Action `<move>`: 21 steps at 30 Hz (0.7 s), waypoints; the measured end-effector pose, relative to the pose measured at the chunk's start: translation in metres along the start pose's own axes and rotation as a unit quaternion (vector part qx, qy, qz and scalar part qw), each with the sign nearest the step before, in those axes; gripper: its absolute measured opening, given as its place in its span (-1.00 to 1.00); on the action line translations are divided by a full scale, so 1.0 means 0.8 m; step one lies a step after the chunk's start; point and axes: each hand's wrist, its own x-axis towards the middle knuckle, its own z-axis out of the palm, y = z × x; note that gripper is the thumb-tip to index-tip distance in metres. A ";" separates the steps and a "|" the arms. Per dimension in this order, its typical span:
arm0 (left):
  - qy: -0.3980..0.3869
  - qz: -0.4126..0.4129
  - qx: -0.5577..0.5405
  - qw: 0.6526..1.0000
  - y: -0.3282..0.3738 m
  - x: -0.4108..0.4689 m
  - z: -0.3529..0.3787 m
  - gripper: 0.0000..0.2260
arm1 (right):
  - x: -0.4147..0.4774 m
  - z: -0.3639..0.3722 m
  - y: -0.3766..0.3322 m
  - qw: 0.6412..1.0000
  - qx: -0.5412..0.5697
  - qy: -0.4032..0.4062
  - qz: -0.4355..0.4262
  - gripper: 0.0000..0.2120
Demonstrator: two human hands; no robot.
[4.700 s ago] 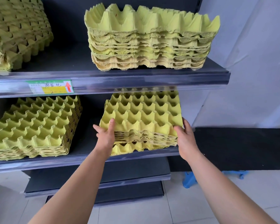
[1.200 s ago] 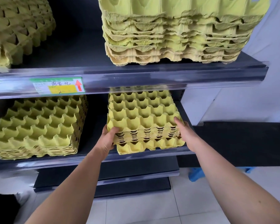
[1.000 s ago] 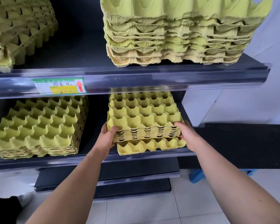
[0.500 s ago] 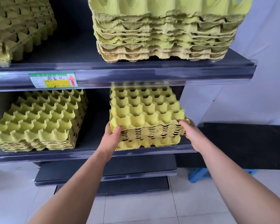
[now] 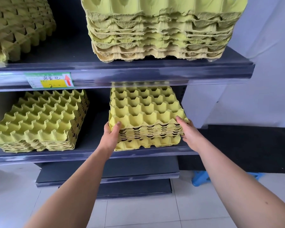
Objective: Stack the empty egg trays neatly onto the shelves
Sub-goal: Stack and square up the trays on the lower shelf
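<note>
Your left hand (image 5: 111,137) and right hand (image 5: 190,134) hold the stack of egg trays (image 5: 146,116) between them at its near corners. Each hand has its thumb laid over the top tray's front edge and its fingers curled against the side of the stack, so both hands are closed on it rather than spread flat. The stack sits on the middle shelf (image 5: 89,153), close to the shelf's front lip just ahead of your wrists. Its upper trays sit slightly askew over the bottom tray, which shows a little below your left thumb. Well off to the left of your left hand, a second stack (image 5: 39,122) rests on the same shelf. Above your hands is the upper shelf (image 5: 138,73), with a price label (image 5: 49,80) on its front rail up and to the left. A taller stack (image 5: 160,30) stands directly over the one you hold, and another pile (image 5: 18,27) sits far up to the left. Below your right forearm, a blue stool (image 5: 199,178) stands on the tiled floor.
</note>
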 end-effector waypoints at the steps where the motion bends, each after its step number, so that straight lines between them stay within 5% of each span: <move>1: 0.000 0.006 -0.006 1.000 0.003 -0.002 0.000 -0.51 | 0.000 0.000 -0.001 1.000 0.015 0.005 -0.007 -0.21; 6: -0.011 0.034 -0.058 0.998 0.014 -0.017 -0.004 -0.72 | -0.014 -0.012 -0.010 0.999 0.027 0.025 -0.040 -0.47; 9: -0.014 0.047 -0.071 0.996 0.011 -0.019 -0.008 -0.68 | -0.028 -0.020 -0.002 0.997 0.064 0.033 -0.028 -0.34; 12: -0.026 0.038 -0.093 0.995 0.010 -0.012 -0.015 -0.54 | -0.039 -0.019 0.012 0.994 0.102 0.029 -0.024 -0.22; 15: -0.023 -0.015 -0.070 0.997 0.015 -0.010 -0.008 -0.17 | -0.048 -0.005 0.024 0.991 0.122 0.045 -0.027 -0.26; 21: 0.058 -0.074 -0.004 0.996 0.015 -0.038 0.024 -0.12 | -0.050 0.009 0.027 0.988 0.123 0.085 -0.032 -0.54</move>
